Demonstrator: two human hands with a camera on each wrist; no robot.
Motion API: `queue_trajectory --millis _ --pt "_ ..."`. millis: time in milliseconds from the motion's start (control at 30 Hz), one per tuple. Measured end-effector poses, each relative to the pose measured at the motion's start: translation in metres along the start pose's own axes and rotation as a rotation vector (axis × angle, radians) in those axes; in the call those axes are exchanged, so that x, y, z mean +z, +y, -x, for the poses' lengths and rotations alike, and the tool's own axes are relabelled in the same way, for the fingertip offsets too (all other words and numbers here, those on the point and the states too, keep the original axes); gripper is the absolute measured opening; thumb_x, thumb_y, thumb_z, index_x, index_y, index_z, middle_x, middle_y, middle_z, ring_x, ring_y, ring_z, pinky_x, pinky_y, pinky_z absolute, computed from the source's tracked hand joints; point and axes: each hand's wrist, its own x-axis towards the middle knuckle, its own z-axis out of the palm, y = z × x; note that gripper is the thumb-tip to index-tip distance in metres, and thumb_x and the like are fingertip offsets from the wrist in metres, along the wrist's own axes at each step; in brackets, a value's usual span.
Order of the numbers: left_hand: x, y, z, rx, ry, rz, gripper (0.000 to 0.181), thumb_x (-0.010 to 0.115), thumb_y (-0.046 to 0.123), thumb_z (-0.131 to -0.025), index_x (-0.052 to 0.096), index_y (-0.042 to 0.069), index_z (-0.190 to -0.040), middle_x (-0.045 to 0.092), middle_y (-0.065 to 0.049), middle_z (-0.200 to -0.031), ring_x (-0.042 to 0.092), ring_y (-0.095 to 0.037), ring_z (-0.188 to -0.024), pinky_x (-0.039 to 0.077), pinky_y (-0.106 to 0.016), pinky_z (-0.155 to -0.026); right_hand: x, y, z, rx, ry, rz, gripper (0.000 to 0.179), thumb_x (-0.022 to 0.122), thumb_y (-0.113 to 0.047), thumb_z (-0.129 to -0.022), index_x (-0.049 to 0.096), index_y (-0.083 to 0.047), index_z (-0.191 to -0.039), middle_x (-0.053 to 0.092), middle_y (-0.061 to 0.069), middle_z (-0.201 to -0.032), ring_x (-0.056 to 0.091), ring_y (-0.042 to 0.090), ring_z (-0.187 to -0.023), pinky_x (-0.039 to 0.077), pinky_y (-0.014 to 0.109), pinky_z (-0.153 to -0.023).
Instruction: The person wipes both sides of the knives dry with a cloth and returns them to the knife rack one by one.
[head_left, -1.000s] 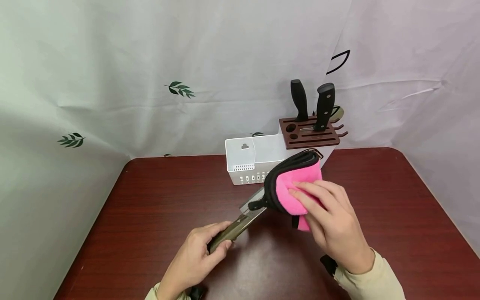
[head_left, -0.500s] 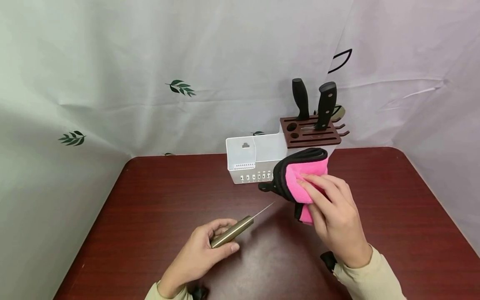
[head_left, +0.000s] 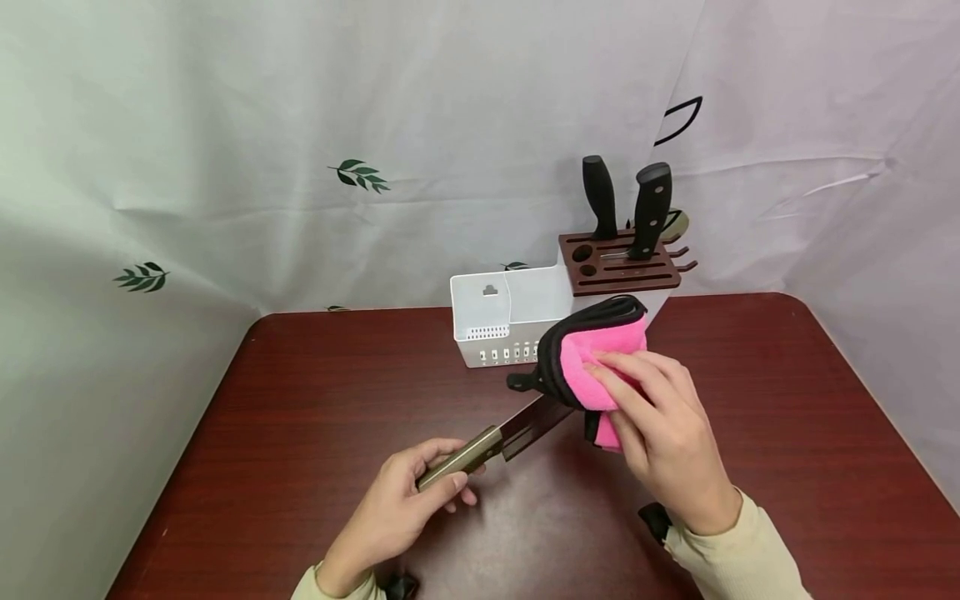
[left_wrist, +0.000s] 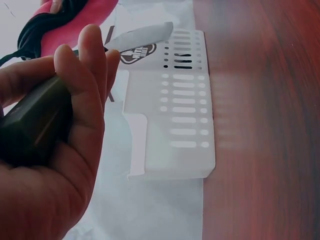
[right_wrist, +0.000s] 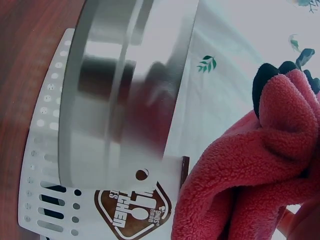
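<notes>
My left hand grips the olive-brown handle of a cleaver, fingers and thumb wrapped around it. The cleaver's wide, shiny blade points up and to the right, with a small hole near its far end. In the head view that far part is hidden behind a folded pink cloth with black edging and a black loop. My right hand holds the cloth bunched between thumb and fingers. From the right wrist, the cloth appears beside the blade with a gap between them.
Behind the cloth stands a white knife holder with a slotted brown top. Two black-handled knives stand in its slots, and hooks stick out at its right side. A pale curtain hangs behind the dark red table.
The left hand has turned the cleaver about its handle, from face showing, through edge-on, to a slanted face. The cloth has shifted right off the blade's base, then slightly back left.
</notes>
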Motion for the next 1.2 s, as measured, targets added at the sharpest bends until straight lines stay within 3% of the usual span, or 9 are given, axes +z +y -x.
queue_trajectory --millis 333,533,867,1033,1200 --pt "-0.004 -0.006 -0.001 0.090 0.052 -0.063 0.024 0.060 0.004 -0.098 0.065 -0.001 -0.120 0.073 -0.006 -0.084 0.064 -0.010 -0.075 0.054 -0.028 -0.066 0.005 -0.001 0.001 -0.086 -0.069 -0.055 0.032 0.046 -0.012 -0.104 0.074 -0.001 -0.115 0.069 0.015 -0.111 0.057 0.039 -0.097 0.039 0.044 -0.090" --pt "-0.005 -0.005 -0.002 0.077 0.130 -0.091 0.021 0.063 0.008 -0.097 0.070 0.002 -0.116 0.068 -0.002 -0.086 0.060 -0.007 -0.078 0.050 -0.024 -0.069 0.009 -0.004 0.001 -0.151 -0.115 -0.061 0.031 0.045 -0.013 -0.106 0.073 -0.003 -0.117 0.069 0.014 -0.110 0.059 0.035 -0.097 0.042 0.045 -0.091" --pt "-0.005 -0.007 -0.004 0.073 0.139 0.070 0.021 0.059 0.001 -0.097 0.066 -0.011 -0.114 0.066 -0.009 -0.073 0.062 -0.010 -0.065 0.052 -0.025 -0.058 0.019 -0.013 0.006 -0.221 -0.189 -0.079 0.031 0.046 -0.014 -0.106 0.072 -0.005 -0.119 0.068 0.012 -0.111 0.060 0.033 -0.097 0.043 0.046 -0.089" --pt "-0.005 -0.007 -0.004 0.097 0.126 0.148 0.023 0.058 -0.002 -0.097 0.063 -0.016 -0.114 0.068 -0.012 -0.076 0.065 -0.013 -0.063 0.056 -0.031 -0.058 0.024 -0.016 0.009 -0.253 -0.223 -0.090 0.031 0.045 -0.016 -0.106 0.072 -0.005 -0.119 0.068 0.009 -0.110 0.061 0.030 -0.098 0.044 0.045 -0.087" --pt "-0.003 -0.007 -0.004 0.107 0.089 0.206 0.024 0.057 -0.002 -0.098 0.061 -0.019 -0.115 0.072 -0.009 -0.085 0.066 -0.012 -0.063 0.058 -0.033 -0.057 0.029 -0.018 0.012 -0.266 -0.284 -0.117 0.035 0.040 -0.005 -0.102 0.072 -0.007 -0.118 0.067 0.007 -0.113 0.061 0.028 -0.102 0.045 0.043 -0.091"
